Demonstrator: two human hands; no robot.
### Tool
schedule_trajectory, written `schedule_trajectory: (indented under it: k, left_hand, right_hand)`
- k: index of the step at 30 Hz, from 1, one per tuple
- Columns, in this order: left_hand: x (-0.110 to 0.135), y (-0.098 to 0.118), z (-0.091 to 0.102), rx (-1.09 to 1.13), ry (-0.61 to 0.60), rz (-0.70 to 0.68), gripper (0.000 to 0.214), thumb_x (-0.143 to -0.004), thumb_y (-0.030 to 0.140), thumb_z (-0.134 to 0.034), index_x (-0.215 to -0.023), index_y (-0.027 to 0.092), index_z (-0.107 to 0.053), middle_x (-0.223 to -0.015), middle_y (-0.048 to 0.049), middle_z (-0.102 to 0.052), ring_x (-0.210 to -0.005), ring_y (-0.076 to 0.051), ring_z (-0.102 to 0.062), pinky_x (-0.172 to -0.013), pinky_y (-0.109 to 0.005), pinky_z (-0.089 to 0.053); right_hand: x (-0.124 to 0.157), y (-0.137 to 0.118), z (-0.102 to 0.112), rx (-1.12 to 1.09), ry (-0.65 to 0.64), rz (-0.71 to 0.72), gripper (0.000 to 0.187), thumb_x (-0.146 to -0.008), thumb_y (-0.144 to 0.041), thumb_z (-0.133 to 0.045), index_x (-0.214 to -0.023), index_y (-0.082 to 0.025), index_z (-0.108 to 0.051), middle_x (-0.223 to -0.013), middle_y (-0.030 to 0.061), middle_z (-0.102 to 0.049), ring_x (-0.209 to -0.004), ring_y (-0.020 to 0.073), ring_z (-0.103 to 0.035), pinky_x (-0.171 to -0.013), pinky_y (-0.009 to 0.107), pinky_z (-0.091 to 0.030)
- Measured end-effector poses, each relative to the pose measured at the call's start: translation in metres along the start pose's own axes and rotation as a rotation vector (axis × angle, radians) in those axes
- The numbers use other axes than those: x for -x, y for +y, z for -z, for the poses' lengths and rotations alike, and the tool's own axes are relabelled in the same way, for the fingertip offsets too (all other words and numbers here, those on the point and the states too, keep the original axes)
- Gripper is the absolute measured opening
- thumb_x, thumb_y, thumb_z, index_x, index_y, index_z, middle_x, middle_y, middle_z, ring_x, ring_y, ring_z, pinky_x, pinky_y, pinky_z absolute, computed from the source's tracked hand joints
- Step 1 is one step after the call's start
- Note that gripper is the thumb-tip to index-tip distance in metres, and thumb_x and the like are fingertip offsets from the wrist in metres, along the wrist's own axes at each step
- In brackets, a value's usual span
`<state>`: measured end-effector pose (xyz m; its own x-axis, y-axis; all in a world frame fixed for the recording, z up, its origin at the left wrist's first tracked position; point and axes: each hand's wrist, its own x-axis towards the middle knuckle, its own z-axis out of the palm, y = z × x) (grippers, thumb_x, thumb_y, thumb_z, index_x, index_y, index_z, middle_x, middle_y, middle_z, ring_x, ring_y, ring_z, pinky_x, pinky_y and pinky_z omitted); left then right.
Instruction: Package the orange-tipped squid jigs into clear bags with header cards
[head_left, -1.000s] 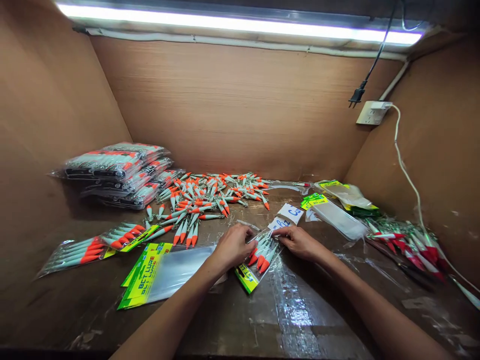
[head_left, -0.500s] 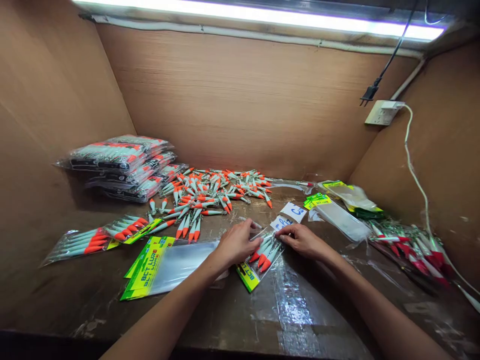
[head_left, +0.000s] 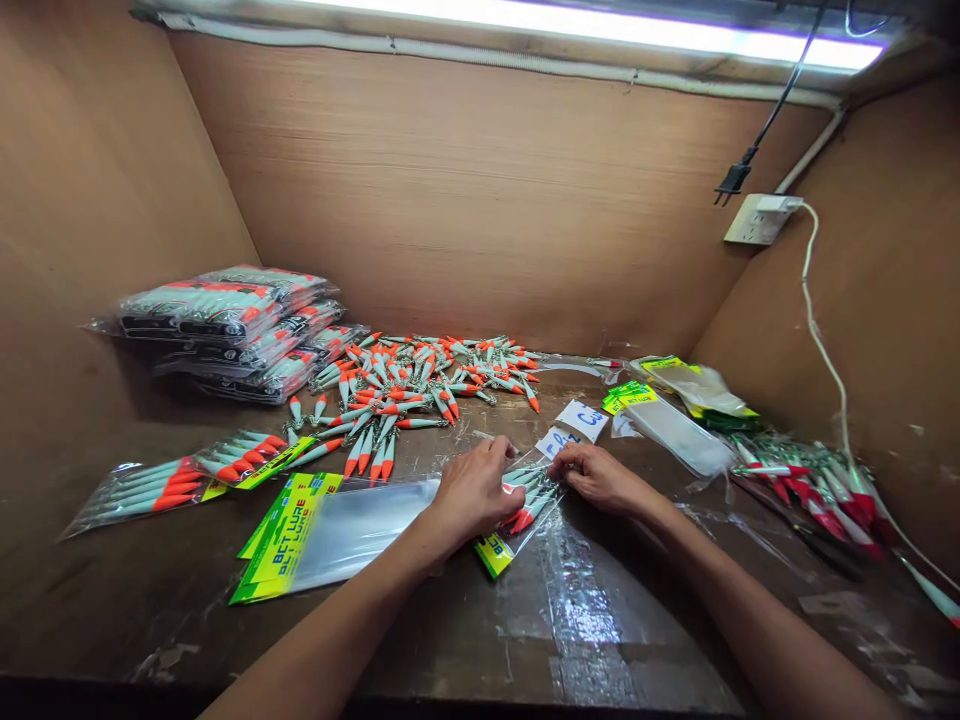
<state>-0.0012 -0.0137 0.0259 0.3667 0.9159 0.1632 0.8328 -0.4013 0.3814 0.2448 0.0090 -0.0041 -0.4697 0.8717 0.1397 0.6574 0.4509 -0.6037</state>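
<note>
A clear plastic bag (head_left: 517, 520) with a yellow-green header card lies on the dark table, holding several orange-tipped white fishing lures. My left hand (head_left: 472, 492) rests over the bag's left side, fingers curled and pinching its upper edge. My right hand (head_left: 600, 478) pinches the same open end from the right. Just beyond the hands a heap of loose orange-and-white lures (head_left: 412, 385) spreads across the table. A stack of empty bags (head_left: 322, 530) with yellow-green headers lies left of my left forearm.
Filled lure bags (head_left: 180, 478) lie at the left, and bundled packs (head_left: 225, 330) are stacked at the back left. More empty bags (head_left: 675, 425) and red-and-white lures (head_left: 810, 490) sit at the right. Paper labels (head_left: 583, 420) lie behind my right hand. Wooden walls enclose the table.
Both hands stay on the bag's open end. My left hand has slid further over the bag, covering more of the lures. The camera shifted slightly.
</note>
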Motion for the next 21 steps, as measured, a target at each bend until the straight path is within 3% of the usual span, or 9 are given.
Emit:
schedule_trajectory:
  k: [3, 6, 11, 13, 16, 18, 19, 21]
  left_hand:
    - [-0.002, -0.004, -0.001, 0.074, -0.004, -0.024, 0.045, -0.073, 0.039, -0.065, -0.114, 0.023, -0.059, -0.101, -0.0067, -0.068, -0.082, -0.024, -0.063, -0.063, -0.029, -0.037]
    - [-0.007, -0.013, -0.002, 0.223, -0.094, -0.005, 0.047, -0.069, 0.040, -0.069, -0.112, 0.022, -0.063, -0.084, -0.0027, -0.068, -0.073, -0.021, -0.061, -0.058, -0.026, -0.034]
    - [-0.012, -0.024, -0.005, 0.456, -0.314, 0.027, 0.025, -0.065, 0.040, -0.070, -0.069, 0.016, -0.066, -0.059, 0.0022, -0.059, -0.054, -0.014, -0.052, -0.048, -0.023, -0.027]
    - [-0.012, -0.022, -0.005, 0.605, -0.354, 0.035, 0.020, -0.066, 0.035, -0.067, -0.067, 0.015, -0.064, -0.057, 0.0033, -0.057, -0.050, -0.012, -0.048, -0.046, -0.022, -0.027]
    - [-0.013, -0.016, -0.003, 0.832, -0.318, 0.065, 0.014, -0.068, 0.029, -0.063, -0.073, 0.015, -0.063, -0.058, 0.0041, -0.056, -0.048, -0.010, -0.046, -0.045, -0.021, -0.030]
    - [-0.016, -0.013, 0.000, 0.933, -0.226, 0.089, 0.014, -0.069, 0.027, -0.063, -0.075, 0.014, -0.064, -0.061, 0.0034, -0.058, -0.049, -0.010, -0.047, -0.047, -0.020, -0.033]
    - [-0.017, -0.012, 0.002, 0.972, -0.175, 0.087, 0.016, -0.070, 0.027, -0.064, -0.078, 0.013, -0.065, -0.064, 0.0024, -0.060, -0.052, -0.010, -0.050, -0.049, -0.020, -0.035]
    - [-0.020, -0.010, 0.005, 1.034, -0.087, 0.063, 0.022, -0.070, 0.028, -0.068, -0.085, 0.012, -0.068, -0.072, -0.0002, -0.065, -0.058, -0.011, -0.054, -0.054, -0.021, -0.038]
  right_hand:
    - [0.001, 0.000, 0.000, -0.031, 0.000, 0.002, 0.031, -0.077, -0.005, -0.049, -0.091, -0.018, -0.073, -0.092, 0.0045, -0.071, -0.086, 0.0188, -0.064, -0.082, 0.029, -0.047]
    - [0.001, -0.001, 0.000, -0.092, -0.001, 0.024, 0.033, -0.078, -0.004, -0.049, -0.095, -0.018, -0.073, -0.095, 0.0048, -0.071, -0.090, 0.0191, -0.064, -0.084, 0.030, -0.048]
    - [0.003, -0.016, 0.000, -0.138, 0.036, 0.116, 0.036, -0.079, -0.004, -0.047, -0.098, -0.021, -0.073, -0.098, 0.0047, -0.066, -0.091, 0.0180, -0.061, -0.086, 0.031, -0.047]
    - [0.004, -0.026, 0.004, -0.157, 0.130, 0.149, 0.029, -0.082, -0.009, -0.050, -0.095, -0.021, -0.073, -0.099, 0.0052, -0.065, -0.093, 0.0187, -0.060, -0.086, 0.032, -0.046]
    - [0.005, -0.037, 0.012, -0.214, 0.489, 0.021, 0.021, -0.088, -0.024, -0.056, -0.104, -0.022, -0.069, -0.100, 0.0059, -0.064, -0.089, 0.0196, -0.060, -0.079, 0.032, -0.048]
    - [0.004, -0.040, 0.014, -0.347, 0.706, -0.128, 0.029, -0.089, -0.038, -0.059, -0.113, -0.021, -0.063, -0.097, 0.0054, -0.063, -0.078, 0.0177, -0.058, -0.067, 0.029, -0.048]
    - [0.004, -0.041, 0.013, -0.449, 0.733, -0.191, 0.035, -0.088, -0.044, -0.060, -0.114, -0.021, -0.061, -0.093, 0.0047, -0.063, -0.070, 0.0160, -0.056, -0.060, 0.027, -0.047]
    - [0.003, -0.043, 0.007, -0.682, 0.594, -0.274, 0.045, -0.084, -0.054, -0.063, -0.112, -0.019, -0.061, -0.086, 0.0031, -0.062, -0.056, 0.0120, -0.050, -0.047, 0.024, -0.041]
